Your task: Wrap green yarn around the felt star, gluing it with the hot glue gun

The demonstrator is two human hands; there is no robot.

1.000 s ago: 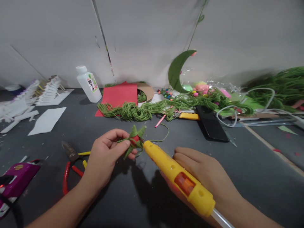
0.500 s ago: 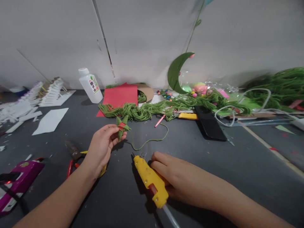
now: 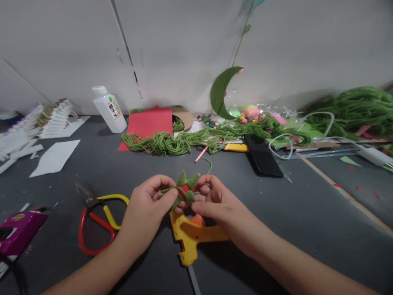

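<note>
A small star [image 3: 184, 189] wrapped in green yarn, with a red middle, is held up between both hands. My left hand [image 3: 152, 200] pinches its left side between thumb and fingers. On the right side, the curled fingers and thumb of my right hand [image 3: 219, 200] grip its edge; the exact fingertip contact is partly hidden. A strand of green yarn [image 3: 210, 164] shows behind the right hand. Below the hands lies a yellow glue gun [image 3: 187, 235] with an orange trigger, its nozzle hidden and a glue stick [image 3: 193, 278] protruding from its rear.
Red-and-yellow-handled scissors [image 3: 96, 221] lie left of my left forearm, near a purple device [image 3: 23, 229]. Along the wall are a white bottle [image 3: 109, 110], red paper [image 3: 150, 123], a green yarn bundle [image 3: 166, 143], a black phone [image 3: 264, 157] and a hanging green crescent [image 3: 219, 92].
My right hand has let go of the glue gun, which now lies turned on the table, and has joined the left at the star. The left hand brought the star right and closer.
</note>
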